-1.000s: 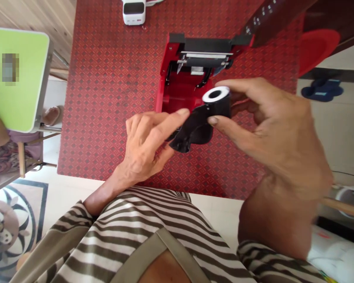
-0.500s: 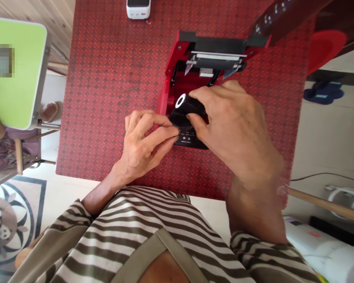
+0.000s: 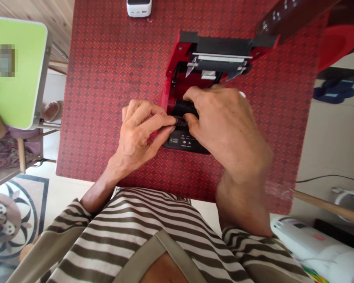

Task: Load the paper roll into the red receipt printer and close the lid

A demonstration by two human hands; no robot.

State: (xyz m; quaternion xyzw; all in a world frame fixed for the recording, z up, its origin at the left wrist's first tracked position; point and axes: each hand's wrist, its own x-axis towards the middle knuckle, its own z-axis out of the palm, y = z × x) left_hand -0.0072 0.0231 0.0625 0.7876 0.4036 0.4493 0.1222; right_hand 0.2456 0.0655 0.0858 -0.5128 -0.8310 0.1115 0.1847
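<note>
A red and black printer with its lid raised lies on the table in front of me. My right hand is closed around a black roll at the printer's open bay, covering much of the roll. With thumb and forefinger, my left hand pinches the loose black end of that roll just above the black button panel. A small white bit shows beyond my right hand; I cannot tell whether it belongs to the roll.
A red patterned cover lies over the table. A white device stands at the far edge. Back right are a dark brown cylinder and a red rounded object. A green-topped table stands at left.
The roll has turned and sits lower in the bay, so its white core end no longer shows. My left hand has shifted slightly up and left with the loose end, uncovering more of the panel.
</note>
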